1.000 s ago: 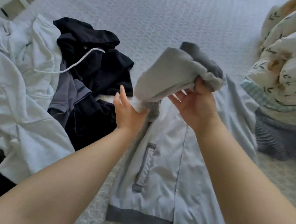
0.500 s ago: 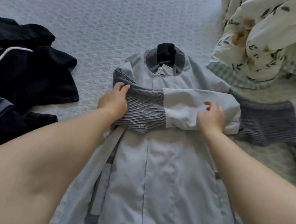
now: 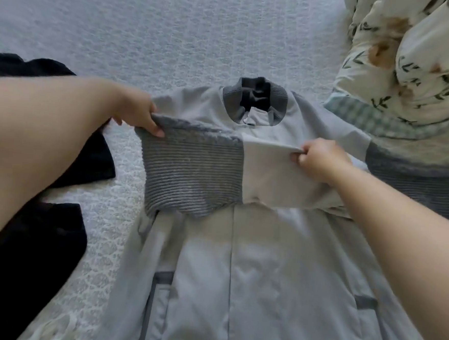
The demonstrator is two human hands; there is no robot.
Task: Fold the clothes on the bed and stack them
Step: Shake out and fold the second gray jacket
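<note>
A pale grey jacket lies front-up on the bed, collar away from the person; one sleeve is folded across its chest, ribbed dark cuff to the left; the left hand pinches the cuff's upper corner, fingers curled on it; the right hand pinches the sleeve's pale upper edge; black clothes lie at the left; a leaf-print duvet is bunched at the right.

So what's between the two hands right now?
In the head view, the folded sleeve spans from left hand to right hand, lying across the jacket.
</note>
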